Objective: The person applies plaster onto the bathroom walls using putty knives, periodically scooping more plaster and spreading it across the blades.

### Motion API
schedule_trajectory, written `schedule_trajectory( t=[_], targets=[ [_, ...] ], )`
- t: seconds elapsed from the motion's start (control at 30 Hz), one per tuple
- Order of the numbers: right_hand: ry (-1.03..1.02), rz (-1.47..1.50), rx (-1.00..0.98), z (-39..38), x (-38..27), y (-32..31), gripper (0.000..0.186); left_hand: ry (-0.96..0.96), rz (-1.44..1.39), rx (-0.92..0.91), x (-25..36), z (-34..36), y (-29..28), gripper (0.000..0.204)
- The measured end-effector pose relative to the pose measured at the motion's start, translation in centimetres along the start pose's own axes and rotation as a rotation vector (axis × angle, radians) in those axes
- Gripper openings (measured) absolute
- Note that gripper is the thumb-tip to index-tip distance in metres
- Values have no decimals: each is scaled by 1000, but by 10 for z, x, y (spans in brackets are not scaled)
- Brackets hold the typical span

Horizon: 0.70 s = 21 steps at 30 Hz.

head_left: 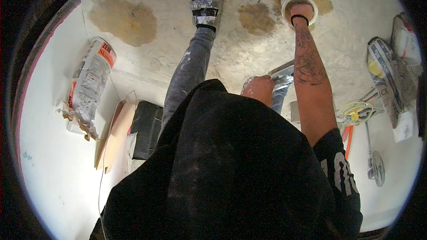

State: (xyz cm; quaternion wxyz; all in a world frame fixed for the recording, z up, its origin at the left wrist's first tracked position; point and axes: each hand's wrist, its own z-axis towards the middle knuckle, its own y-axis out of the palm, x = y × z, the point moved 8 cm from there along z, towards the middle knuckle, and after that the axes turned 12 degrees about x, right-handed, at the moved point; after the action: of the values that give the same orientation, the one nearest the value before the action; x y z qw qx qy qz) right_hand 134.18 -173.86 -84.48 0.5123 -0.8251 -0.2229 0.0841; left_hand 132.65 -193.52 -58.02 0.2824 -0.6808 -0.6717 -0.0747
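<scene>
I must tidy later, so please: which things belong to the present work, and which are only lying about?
In work:
white round bucket, right hand inside
silvery flat metal tool, in left hand

Apparently lying about:
torn white-orange paper sack
black rectangular case

Uneven light, brightest lower left, grainy noise across dark shirt [249, 169], black-rimmed fisheye distortion

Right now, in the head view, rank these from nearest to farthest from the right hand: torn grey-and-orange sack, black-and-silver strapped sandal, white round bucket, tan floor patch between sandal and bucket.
From the right hand:
1. Bucket: around the hand.
2. Tan patch: just left.
3. Sandal: farther left.
4. Sack: far left.
</scene>
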Motion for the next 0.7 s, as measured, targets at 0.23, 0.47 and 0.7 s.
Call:
schedule_trajectory(
  t=[0.23,0.47,0.7],
  targets=[
    [30,198,109,-3,-5,-4,28,27,17,5,0,-1,1,13],
    [-100,-12,29,3,3,15,25,-8,18,-36,0,-2,2,14],
    [42,218,125,-4,5,6,26,15,32,-31,-1,-3,4,14]
  ],
)
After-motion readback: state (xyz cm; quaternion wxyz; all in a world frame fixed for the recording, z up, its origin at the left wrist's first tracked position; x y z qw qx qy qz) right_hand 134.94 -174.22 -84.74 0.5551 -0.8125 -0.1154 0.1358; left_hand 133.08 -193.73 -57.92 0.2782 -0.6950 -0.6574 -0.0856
